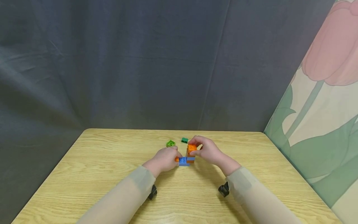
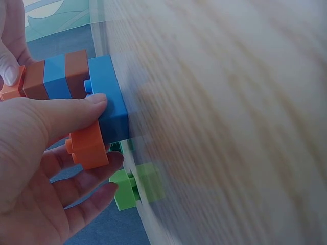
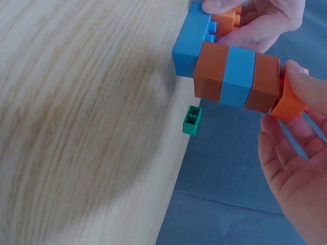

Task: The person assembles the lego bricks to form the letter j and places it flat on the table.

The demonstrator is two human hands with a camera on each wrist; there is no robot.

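Note:
A long blue building brick [image 2: 110, 99] stands at the base of a small structure on the table. My left hand [image 1: 165, 159] steadies its left end, thumb on the blue side and fingers around a low orange brick [image 2: 89, 146]. On the right end rises a column: a brown brick [image 3: 210, 71], a small blue brick [image 3: 237, 76], then another brown brick [image 3: 263, 84]. At the top, my right hand [image 1: 208, 151] pinches an orange brick [image 3: 289, 101] between thumb and fingers. That brick sits slightly tilted against the upper brown one.
Just behind the structure lie a light green brick [image 1: 171, 143] and a dark green brick [image 1: 184, 140]. The wooden table [image 1: 112, 174] ends at a dark curtain [image 1: 139, 77], with a tulip-patterned wall [image 1: 321, 130] on the right.

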